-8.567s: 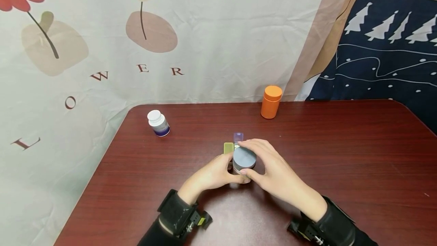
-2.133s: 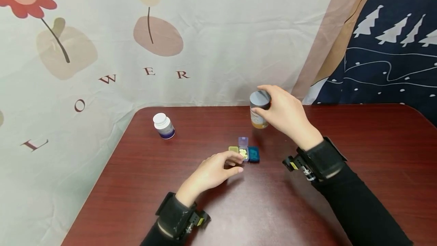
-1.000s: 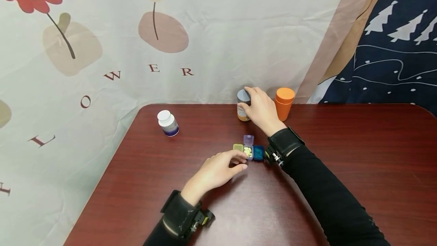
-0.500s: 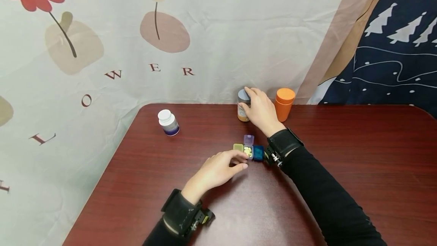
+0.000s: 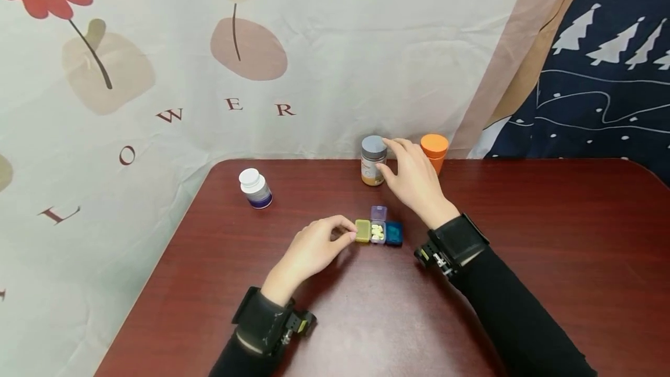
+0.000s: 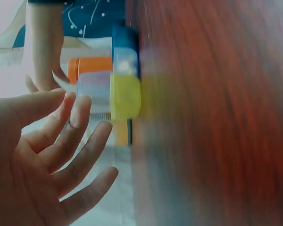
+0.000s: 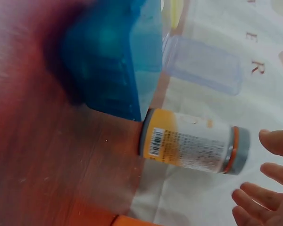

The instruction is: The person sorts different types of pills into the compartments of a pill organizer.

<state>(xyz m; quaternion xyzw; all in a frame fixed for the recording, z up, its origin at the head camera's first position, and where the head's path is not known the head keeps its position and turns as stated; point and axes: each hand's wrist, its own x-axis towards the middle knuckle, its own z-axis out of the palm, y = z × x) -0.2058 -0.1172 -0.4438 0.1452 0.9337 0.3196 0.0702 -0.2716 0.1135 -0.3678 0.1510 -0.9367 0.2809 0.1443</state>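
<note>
A small pill box with yellow, purple and blue compartments stands mid-table. Its purple lid point(image 5: 378, 213) is flipped up over several pale yellow pills point(image 5: 377, 231); the yellow lid point(image 5: 363, 231) and the blue compartment point(image 5: 394, 233) appear closed. My left hand point(image 5: 314, 249) is beside the yellow end, fingertips right at its edge, fingers loosely bent and spread in the left wrist view. A grey-capped supplement bottle point(image 5: 373, 167) stands upright at the table's back. Next to its cap, my right hand point(image 5: 416, 179) holds nothing; the right wrist view shows a gap between fingers and cap point(image 7: 240, 150).
An orange bottle point(image 5: 435, 147) stands at the back right, partly behind my right hand. At the back left is a white bottle point(image 5: 255, 188) with a dark blue band. A printed cloth point(image 5: 340, 45) hangs right behind the table's far edge.
Earlier, both hands held the grey-capped bottle over the pill box; my right hand then set it at the back. Now that hand has let go, and my left hand has shifted left to the yellow compartment.
</note>
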